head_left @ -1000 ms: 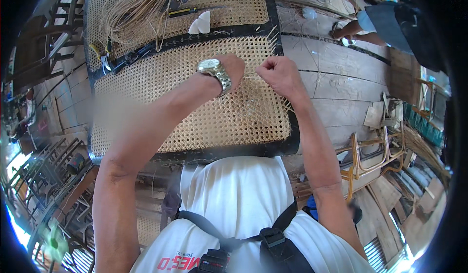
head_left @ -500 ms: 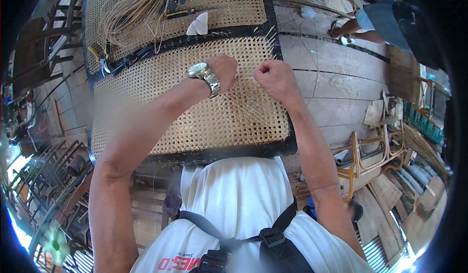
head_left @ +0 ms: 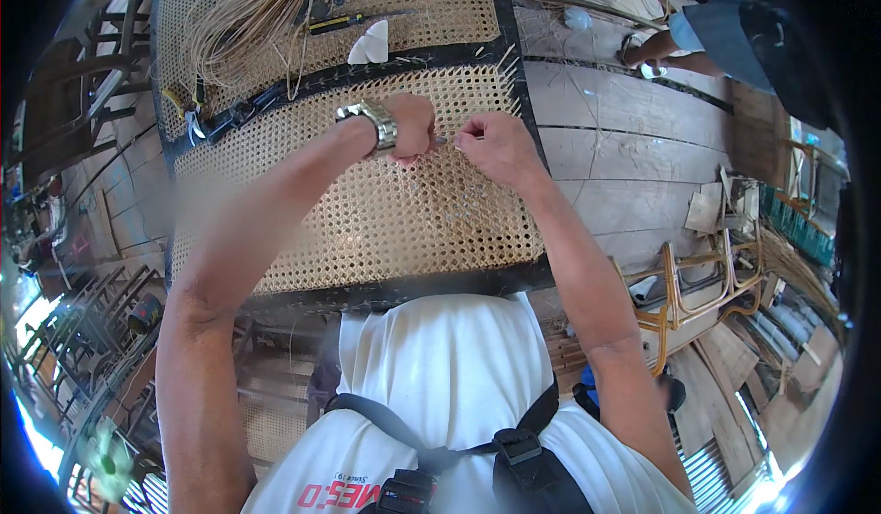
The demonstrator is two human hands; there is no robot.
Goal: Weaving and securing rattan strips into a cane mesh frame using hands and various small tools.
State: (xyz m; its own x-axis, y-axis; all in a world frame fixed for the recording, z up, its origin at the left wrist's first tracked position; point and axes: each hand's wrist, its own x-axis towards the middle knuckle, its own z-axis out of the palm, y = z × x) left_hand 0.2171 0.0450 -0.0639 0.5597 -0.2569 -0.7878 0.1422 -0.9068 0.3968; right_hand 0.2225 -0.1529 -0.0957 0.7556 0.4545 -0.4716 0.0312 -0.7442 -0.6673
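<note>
A woven cane panel (head_left: 367, 239) in a black frame lies in front of me, its holes forming an open lattice. My left hand (head_left: 411, 127), with a metal watch (head_left: 372, 124) on the wrist, is closed low over the middle of the weave. A small greyish tip shows by its fingers; what it belongs to is hidden. Just to the right, my right hand (head_left: 498, 150) is closed in a pinch over the panel, and what it grips is too small to name. Loose cane ends (head_left: 510, 78) stick out along the panel's upper right edge.
Beyond the frame's crossbar lie a bundle of cane strands (head_left: 248, 18), a screwdriver (head_left: 338, 24), a white piece (head_left: 370, 44) and yellow-handled pliers (head_left: 193, 121). Another person's legs (head_left: 665, 48) are at the upper right. Curved wooden frames (head_left: 679, 303) stand at right.
Both hands have shifted slightly left, and the gap between them has narrowed. My left wrist has turned, and a small greyish tip now shows beside its fingers.
</note>
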